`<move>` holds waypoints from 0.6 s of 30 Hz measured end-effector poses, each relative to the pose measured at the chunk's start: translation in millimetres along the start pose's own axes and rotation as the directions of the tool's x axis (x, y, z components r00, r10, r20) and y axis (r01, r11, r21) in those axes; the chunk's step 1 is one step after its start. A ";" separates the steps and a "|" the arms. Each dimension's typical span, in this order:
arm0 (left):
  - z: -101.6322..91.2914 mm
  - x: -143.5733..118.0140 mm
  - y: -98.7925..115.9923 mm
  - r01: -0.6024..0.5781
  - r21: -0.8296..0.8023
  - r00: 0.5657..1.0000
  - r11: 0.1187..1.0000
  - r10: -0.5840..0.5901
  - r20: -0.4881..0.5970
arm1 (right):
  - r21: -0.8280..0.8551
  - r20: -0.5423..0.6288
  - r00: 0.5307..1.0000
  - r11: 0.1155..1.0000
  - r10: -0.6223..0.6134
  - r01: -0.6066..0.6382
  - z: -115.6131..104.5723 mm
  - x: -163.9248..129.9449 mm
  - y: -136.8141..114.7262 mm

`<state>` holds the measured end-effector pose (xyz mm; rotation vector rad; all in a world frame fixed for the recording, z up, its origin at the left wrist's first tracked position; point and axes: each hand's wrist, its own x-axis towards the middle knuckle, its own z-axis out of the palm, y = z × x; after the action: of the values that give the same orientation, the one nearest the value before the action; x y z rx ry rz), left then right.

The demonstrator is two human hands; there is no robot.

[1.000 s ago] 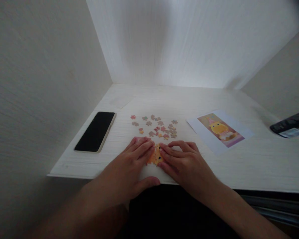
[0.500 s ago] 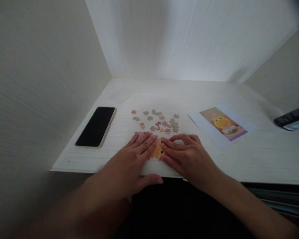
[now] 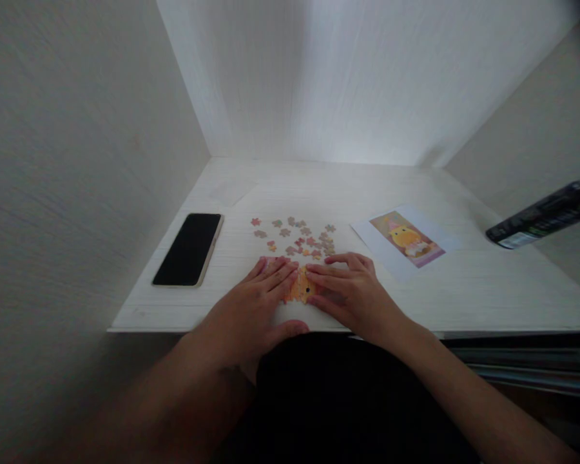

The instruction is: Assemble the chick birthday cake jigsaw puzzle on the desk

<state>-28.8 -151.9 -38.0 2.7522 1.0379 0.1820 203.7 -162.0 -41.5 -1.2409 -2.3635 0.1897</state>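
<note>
Near the tabletop's (image 3: 464, 290) front edge, the left hand (image 3: 251, 299) lies flat on the puzzle (image 3: 297, 292), fingers together, thumb spread, apparently steadying it. The right hand (image 3: 360, 298) touches its yellow end; whether pinching, I cannot tell.

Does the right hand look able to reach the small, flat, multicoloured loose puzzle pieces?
Probably yes: the loose puzzle pieces lie just beyond the right hand, with nothing visible between, though it appears to touch the joined yellow-orange puzzle section.
</note>
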 end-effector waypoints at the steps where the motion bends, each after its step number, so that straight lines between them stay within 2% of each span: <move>1: 0.8 -0.2 0.7 -0.001 0.000 1.000 1.000 0.001 -0.013 | 0.003 -0.003 1.000 1.000 0.017 -0.017 -1.1 0.1 -1.9; 4: 2.2 -1.3 2.9 -0.013 0.007 0.999 1.000 0.013 -0.052 | 0.008 -0.002 0.996 0.996 0.088 -0.088 -3.0 1.5 -8.2; 8: 2.4 -3.3 4.0 -0.023 0.035 0.998 0.999 0.025 -0.056 | 0.122 0.022 0.961 0.953 0.275 -0.276 -3.2 10.6 -14.0; 10: 2.5 -4.3 3.9 -0.035 0.052 0.998 0.998 0.038 -0.058 | 0.206 0.077 0.930 0.907 0.360 -0.368 -4.0 20.0 -14.7; 13: 3.3 -5.6 3.6 -0.045 0.062 0.996 0.997 0.049 -0.076 | 0.281 0.180 0.892 0.847 0.414 -0.450 -6.2 37.6 -11.8; 18: 5.4 -7.4 3.6 -0.051 0.053 0.992 0.997 0.057 -0.110 | 0.237 0.322 0.815 0.793 0.482 -0.562 -6.2 58.2 -2.0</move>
<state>-31.1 -160.2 -42.8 2.8454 1.0084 0.3258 176.8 -116.8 -15.9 -1.7566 -1.9901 0.9235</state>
